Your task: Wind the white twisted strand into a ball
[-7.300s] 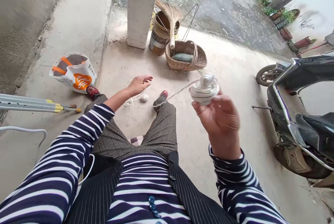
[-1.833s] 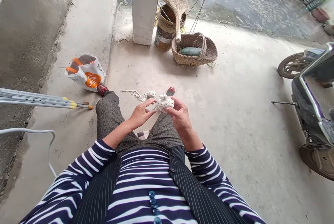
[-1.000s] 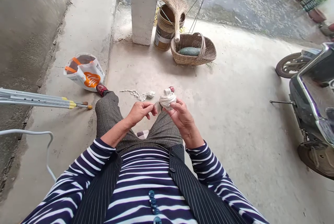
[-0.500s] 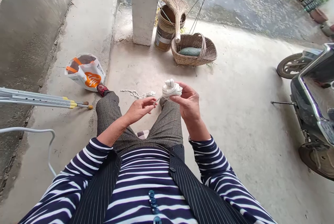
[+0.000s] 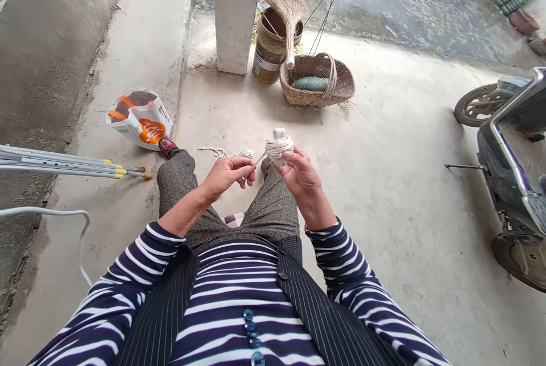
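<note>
- Head view: right hand (image 5: 301,179) has its grip wrapped around a ball of white cord (image 5: 278,146), fingertips cupping it from below and behind, held up over the right knee.
- Left hand (image 5: 226,173) is pinched together on the loose strand (image 5: 257,158), thumb and forefinger pressed on it just beside the ball.
- So the key relation is: the strand leaves the ball on its left side and slants down and left into the left grip, short and looking fairly taut. The two hands are near each other but not touching.
- The ball's long axis stands roughly upright, with a little nub of cord sticking out on top, and the wraps run crosswise around it.
- The rest of the cord trails on the floor as a loose pile (image 5: 232,153) just past the left hand, between the two shoes. I can't tell exactly how it routes up to the pinch.
- Right hand is obviously the one on the ball; left hand is the nearer one to the floor pile.
- Around: woven basket (image 5: 318,80) and a bucket (image 5: 272,48) with a broom by the pillar, crutches (image 5: 63,162) off to the left, scooter (image 5: 512,167) on the right.
</note>
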`<move>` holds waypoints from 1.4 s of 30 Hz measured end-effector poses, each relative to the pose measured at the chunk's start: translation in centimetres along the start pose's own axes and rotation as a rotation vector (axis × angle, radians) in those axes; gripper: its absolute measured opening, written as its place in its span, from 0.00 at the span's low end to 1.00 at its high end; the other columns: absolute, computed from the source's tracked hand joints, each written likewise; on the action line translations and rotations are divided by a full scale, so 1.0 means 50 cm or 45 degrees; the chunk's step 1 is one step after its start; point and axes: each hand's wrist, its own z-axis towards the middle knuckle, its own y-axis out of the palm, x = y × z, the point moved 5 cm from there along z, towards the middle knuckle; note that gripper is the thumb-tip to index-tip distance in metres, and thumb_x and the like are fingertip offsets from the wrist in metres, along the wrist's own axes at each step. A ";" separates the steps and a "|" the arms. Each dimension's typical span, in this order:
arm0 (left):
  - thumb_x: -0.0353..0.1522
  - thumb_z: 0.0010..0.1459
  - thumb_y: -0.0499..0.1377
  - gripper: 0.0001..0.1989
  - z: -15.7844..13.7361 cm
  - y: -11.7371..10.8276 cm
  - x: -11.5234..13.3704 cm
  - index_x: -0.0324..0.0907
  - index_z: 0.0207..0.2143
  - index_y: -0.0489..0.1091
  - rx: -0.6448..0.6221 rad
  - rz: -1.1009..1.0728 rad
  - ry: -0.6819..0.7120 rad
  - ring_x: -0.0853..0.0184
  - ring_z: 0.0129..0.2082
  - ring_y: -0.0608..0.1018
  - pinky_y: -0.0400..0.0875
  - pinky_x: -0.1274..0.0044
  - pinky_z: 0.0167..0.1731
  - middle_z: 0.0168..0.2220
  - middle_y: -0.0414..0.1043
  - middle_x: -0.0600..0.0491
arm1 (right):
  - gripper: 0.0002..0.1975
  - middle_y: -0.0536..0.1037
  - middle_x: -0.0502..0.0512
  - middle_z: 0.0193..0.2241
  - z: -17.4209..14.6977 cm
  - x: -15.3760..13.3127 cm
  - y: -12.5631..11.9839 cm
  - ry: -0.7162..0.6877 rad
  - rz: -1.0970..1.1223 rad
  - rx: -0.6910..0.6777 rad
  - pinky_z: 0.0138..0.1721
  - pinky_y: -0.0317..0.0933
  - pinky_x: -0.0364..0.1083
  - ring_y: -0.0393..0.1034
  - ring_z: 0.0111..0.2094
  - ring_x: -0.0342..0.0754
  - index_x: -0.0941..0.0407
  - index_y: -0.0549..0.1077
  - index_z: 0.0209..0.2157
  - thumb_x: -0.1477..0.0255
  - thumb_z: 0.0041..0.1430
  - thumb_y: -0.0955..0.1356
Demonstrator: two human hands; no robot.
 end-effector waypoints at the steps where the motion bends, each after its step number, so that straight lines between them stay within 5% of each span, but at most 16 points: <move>1: 0.42 0.53 0.69 0.18 -0.001 -0.001 -0.005 0.35 0.36 0.75 -0.041 -0.045 -0.058 0.69 0.26 0.78 0.70 0.80 0.24 0.28 0.77 0.50 | 0.19 0.82 0.55 0.45 0.001 0.003 -0.002 0.019 0.007 -0.015 0.44 0.74 0.48 0.75 0.48 0.53 0.52 0.77 0.41 0.66 0.45 0.75; 9: 0.41 0.50 0.73 0.21 -0.015 -0.001 -0.006 0.35 0.38 0.73 -0.243 -0.274 -0.264 0.75 0.18 0.71 0.63 0.83 0.18 0.22 0.73 0.54 | 0.23 0.82 0.54 0.41 0.006 0.018 -0.014 0.076 0.036 -0.095 0.41 0.74 0.49 0.76 0.44 0.53 0.50 0.77 0.44 0.66 0.42 0.75; 16: 0.50 0.52 0.71 0.31 -0.012 0.001 0.013 0.34 0.46 0.74 -0.052 -0.005 -0.007 0.73 0.13 0.69 0.63 0.82 0.15 0.16 0.70 0.57 | 0.23 0.83 0.53 0.38 0.009 0.006 0.007 -0.027 0.008 -0.108 0.43 0.73 0.53 0.77 0.41 0.54 0.51 0.78 0.42 0.67 0.40 0.79; 22: 0.50 0.58 0.66 0.24 -0.015 -0.017 0.010 0.35 0.31 0.76 0.008 0.144 0.062 0.68 0.28 0.80 0.76 0.80 0.27 0.28 0.78 0.48 | 0.25 0.84 0.51 0.39 0.018 -0.007 0.024 -0.098 -0.005 -0.101 0.44 0.73 0.52 0.77 0.41 0.52 0.51 0.80 0.41 0.68 0.37 0.81; 26: 0.49 0.59 0.65 0.23 -0.019 -0.030 0.003 0.36 0.29 0.75 -0.003 0.214 0.053 0.69 0.27 0.78 0.75 0.81 0.27 0.27 0.77 0.49 | 0.24 0.84 0.50 0.39 0.040 -0.034 0.030 -0.255 -0.062 -0.079 0.47 0.73 0.52 0.77 0.41 0.50 0.51 0.80 0.41 0.68 0.38 0.82; 32: 0.44 0.61 0.62 0.20 -0.033 -0.038 0.024 0.37 0.26 0.74 -0.049 0.386 0.034 0.71 0.25 0.76 0.72 0.82 0.25 0.25 0.75 0.51 | 0.21 0.80 0.49 0.38 0.074 -0.050 0.032 -0.615 -0.486 0.053 0.40 0.76 0.49 0.75 0.38 0.47 0.52 0.79 0.41 0.66 0.43 0.81; 36: 0.43 0.61 0.60 0.19 -0.035 -0.044 0.041 0.37 0.26 0.74 -0.114 0.467 -0.009 0.71 0.23 0.75 0.71 0.82 0.24 0.24 0.76 0.50 | 0.16 0.80 0.53 0.43 0.072 -0.038 0.046 -0.871 -0.939 0.117 0.38 0.75 0.49 0.73 0.44 0.51 0.52 0.79 0.43 0.70 0.51 0.77; 42: 0.41 0.61 0.60 0.18 -0.021 -0.055 0.079 0.36 0.25 0.74 -0.150 0.589 0.003 0.72 0.22 0.74 0.69 0.82 0.24 0.23 0.76 0.50 | 0.17 0.81 0.58 0.45 0.074 0.003 0.083 -0.970 -1.533 -0.191 0.53 0.69 0.55 0.72 0.48 0.55 0.54 0.79 0.44 0.83 0.53 0.71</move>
